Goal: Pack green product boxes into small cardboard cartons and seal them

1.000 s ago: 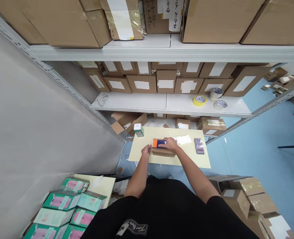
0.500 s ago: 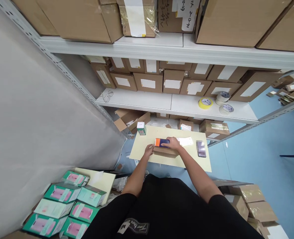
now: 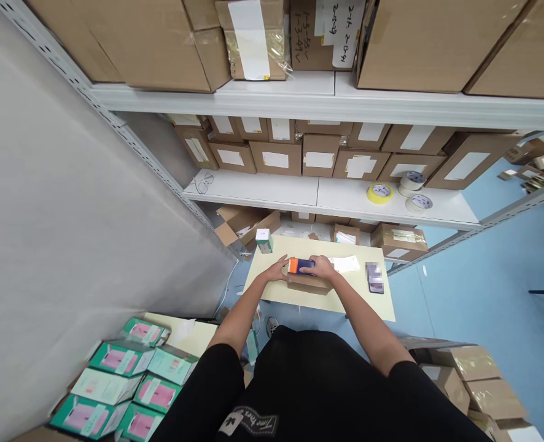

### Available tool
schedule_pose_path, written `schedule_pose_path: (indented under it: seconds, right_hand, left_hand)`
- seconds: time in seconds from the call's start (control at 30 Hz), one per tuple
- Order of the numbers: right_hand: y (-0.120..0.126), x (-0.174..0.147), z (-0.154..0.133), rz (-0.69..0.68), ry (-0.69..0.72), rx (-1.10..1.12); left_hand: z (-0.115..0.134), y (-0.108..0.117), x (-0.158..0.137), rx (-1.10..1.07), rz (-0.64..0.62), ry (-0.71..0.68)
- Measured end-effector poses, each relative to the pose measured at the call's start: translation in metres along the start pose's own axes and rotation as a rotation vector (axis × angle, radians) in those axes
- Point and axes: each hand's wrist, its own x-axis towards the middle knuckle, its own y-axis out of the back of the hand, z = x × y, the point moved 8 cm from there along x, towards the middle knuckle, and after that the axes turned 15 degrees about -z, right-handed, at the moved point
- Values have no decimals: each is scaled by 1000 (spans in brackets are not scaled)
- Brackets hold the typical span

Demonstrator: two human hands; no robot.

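A brown cardboard carton (image 3: 309, 284) lies on the small cream table. On or partly inside it is an orange and dark blue box (image 3: 295, 265); I cannot tell how deep it sits. My right hand (image 3: 320, 266) grips the dark blue end from the right, with its thumb across it. At the left end of the carton is my left hand (image 3: 277, 271), its fingers stretched and apart, near or touching the carton's edge. A white paper sheet (image 3: 345, 264) lies just right of the carton, partly hidden by my right hand.
The cream table (image 3: 272, 296) also bears a small green and white box (image 3: 264, 240) and a phone (image 3: 374, 278). Beyond it rises a metal shelf (image 3: 253, 187) with cartons and tape rolls (image 3: 379, 192). Green and pink boxes (image 3: 115, 359) are stacked at lower left, cartons (image 3: 474, 368) at lower right.
My left hand has opened its fingers and shifted up along the carton's left end. My right hand keeps its grip on the orange and dark blue box. The view has shifted slightly.
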Motion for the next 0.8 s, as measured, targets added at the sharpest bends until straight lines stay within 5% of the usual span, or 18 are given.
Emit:
schedule_pose_path:
  seconds: [0.27,0.63,0.8]
  right_hand:
    - [6,-13,-10,-58,-78,-99]
    - [6,-20,-7,-111,-302,-88]
    - [9,-21,1,-126,-285,-72]
  left_hand:
    - [16,8,-2,537,-100,244]
    - [48,7,4,674,-166,192]
    - [49,7,8,672,-197,262]
